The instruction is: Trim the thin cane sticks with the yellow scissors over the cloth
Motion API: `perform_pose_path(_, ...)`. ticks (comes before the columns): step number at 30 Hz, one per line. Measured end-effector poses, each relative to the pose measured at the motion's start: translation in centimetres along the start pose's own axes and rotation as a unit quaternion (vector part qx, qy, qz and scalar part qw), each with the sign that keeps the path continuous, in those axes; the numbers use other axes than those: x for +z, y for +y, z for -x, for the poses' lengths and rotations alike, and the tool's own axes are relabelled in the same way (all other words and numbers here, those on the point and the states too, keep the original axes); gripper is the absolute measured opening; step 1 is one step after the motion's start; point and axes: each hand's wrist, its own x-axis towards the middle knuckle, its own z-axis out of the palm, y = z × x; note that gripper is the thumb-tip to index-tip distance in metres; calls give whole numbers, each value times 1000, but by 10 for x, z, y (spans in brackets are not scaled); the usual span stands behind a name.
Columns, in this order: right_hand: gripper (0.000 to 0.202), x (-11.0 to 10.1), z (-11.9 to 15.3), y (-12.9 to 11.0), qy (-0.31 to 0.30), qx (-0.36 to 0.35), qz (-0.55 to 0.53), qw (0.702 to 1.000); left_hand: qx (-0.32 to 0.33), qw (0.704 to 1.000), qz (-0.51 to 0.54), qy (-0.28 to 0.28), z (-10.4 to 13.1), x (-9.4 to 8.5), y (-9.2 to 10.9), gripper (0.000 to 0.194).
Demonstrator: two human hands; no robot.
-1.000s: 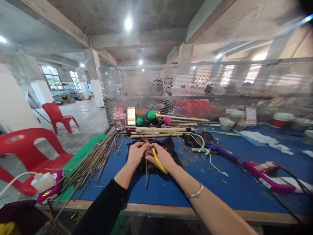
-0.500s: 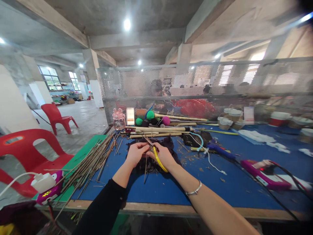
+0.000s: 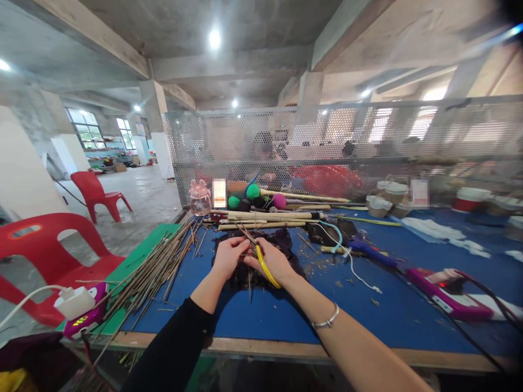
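My right hand [image 3: 274, 262] is closed around yellow-handled scissors [image 3: 266, 268], their metal blades pointing up and away to the left. Beside it, my left hand [image 3: 227, 260] pinches with thumb and fingertips close to the blades. A thin brown stick [image 3: 250, 288] juts toward me from between the hands, its upper end hidden by the fingers. Under both hands lies a crumpled dark cloth [image 3: 283, 237] scattered with small plant scraps. Left of my left hand spreads a heap of long thin sticks [image 3: 153, 267].
The blue tabletop [image 3: 241, 321] carries pale canes [image 3: 269, 216], green and pink yarn balls [image 3: 253, 190], a pink bottle [image 3: 200, 198] and a purple glue gun [image 3: 371, 251]. Purple power units [image 3: 449, 296] with cables sit at both sides. Behind stands a perforated metal screen [image 3: 229, 136]; red chairs [image 3: 61, 234] are left.
The thin stick between my hands has swung from a slant to nearly straight toward me, slightly rightward. Both hands keep almost the same place. The whole view has shifted slightly.
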Motion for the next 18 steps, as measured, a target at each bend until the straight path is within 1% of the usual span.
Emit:
perform_pose_path(3,46,1,0,-1,5,-1,-4,1000,-8,1000,-6,0,1,0,0,34)
perform_pose_path(8,36,2,-2,-1,7,0,-16,1000,-13,1000,-2,-1,0,0,-1,35)
perform_pose_path(12,34,3,-2,0,13,-2,-21,1000,-15,1000,-6,17,0,0,-1,35)
perform_pose_path(15,35,2,-1,-2,13,-8,7,1000,-3,1000,-3,29,0,0,-1,32)
perform_pose_path(18,39,-1,1,-4,2,-7,48,999,12,999,-24,39,0,0,0,28)
